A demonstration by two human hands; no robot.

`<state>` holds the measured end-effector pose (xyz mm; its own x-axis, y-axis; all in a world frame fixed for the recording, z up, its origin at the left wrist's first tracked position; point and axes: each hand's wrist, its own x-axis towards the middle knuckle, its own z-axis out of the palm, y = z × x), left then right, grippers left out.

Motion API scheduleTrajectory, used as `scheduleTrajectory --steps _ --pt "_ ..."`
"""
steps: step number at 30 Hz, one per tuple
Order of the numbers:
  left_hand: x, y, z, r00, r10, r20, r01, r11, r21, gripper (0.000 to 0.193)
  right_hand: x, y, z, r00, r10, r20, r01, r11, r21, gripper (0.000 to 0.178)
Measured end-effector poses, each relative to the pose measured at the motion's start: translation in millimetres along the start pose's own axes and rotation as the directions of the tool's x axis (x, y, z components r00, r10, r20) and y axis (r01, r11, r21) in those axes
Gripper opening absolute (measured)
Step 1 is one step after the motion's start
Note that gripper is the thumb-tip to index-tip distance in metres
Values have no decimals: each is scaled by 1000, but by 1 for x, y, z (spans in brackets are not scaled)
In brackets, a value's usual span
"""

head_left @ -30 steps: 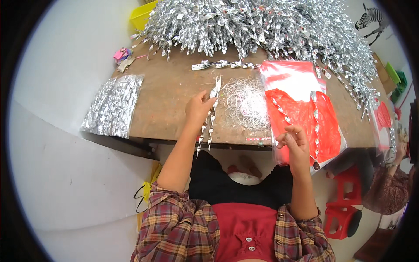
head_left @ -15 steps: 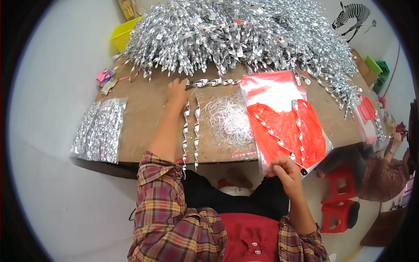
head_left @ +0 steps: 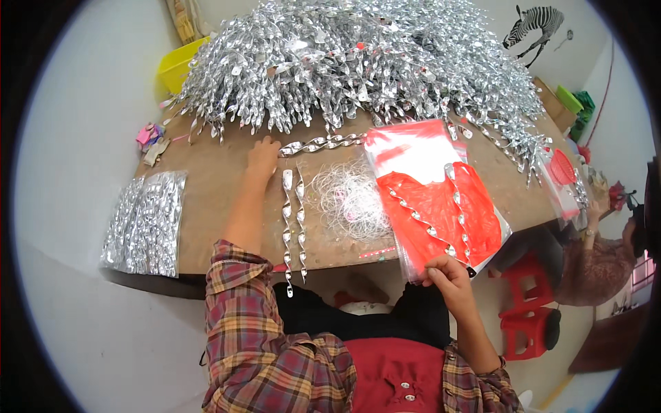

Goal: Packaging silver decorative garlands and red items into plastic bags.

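My left hand (head_left: 263, 157) rests on the table, fingers stretched forward, beside the left end of two silver twisted strips (head_left: 323, 143) lying crosswise. Nothing shows gripped in it. Two more silver twisted strips (head_left: 294, 227) lie lengthwise to the right of my left forearm, their near ends over the table edge. My right hand (head_left: 449, 281) is closed, thumb against bent fingers, at the near edge of a stack of clear and red plastic bags (head_left: 441, 213). What is between its fingertips is too small to tell. Two twisted strips (head_left: 460, 206) lie on the bags.
A tangle of white string (head_left: 351, 203) lies mid-table. Behind it rises a large heap of silver twisted strips (head_left: 344, 65). A filled clear bag (head_left: 144, 224) sits at the left edge. Another person (head_left: 595, 265) is at the right, near red stools (head_left: 527, 310).
The view has shifted, so table and things appear slightly further left and lower. Both hands stay nearly in place. The two crosswise strips show more distinctly apart.
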<state>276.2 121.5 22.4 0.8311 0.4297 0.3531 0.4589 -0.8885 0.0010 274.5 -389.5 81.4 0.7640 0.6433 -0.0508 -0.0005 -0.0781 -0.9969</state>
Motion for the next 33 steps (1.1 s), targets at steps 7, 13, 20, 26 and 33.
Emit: scheduleTrajectory --steps 7,13,20,26,33 --pt "-24 -10 -39 976 3 -219 -7 1000 -18 12 0 6 -1 999 -26 31 25 999 25 10" --pt "-88 -1 -120 899 -255 -356 8 822 -570 13 10 0 13 996 -37 82 30 995 91 13" --pt "-188 74 -190 931 40 -363 -255 784 -567 17 21 -72 40 438 -852 286 678 104 -728 49" --pt "-238 129 -209 954 215 -208 -298 636 -712 23 12 -60 50 748 -202 633 599 616 -512 47" --pt "-222 128 -133 960 -194 -201 -45 603 -796 38 -2 -17 23 905 -153 397 344 813 -470 36"
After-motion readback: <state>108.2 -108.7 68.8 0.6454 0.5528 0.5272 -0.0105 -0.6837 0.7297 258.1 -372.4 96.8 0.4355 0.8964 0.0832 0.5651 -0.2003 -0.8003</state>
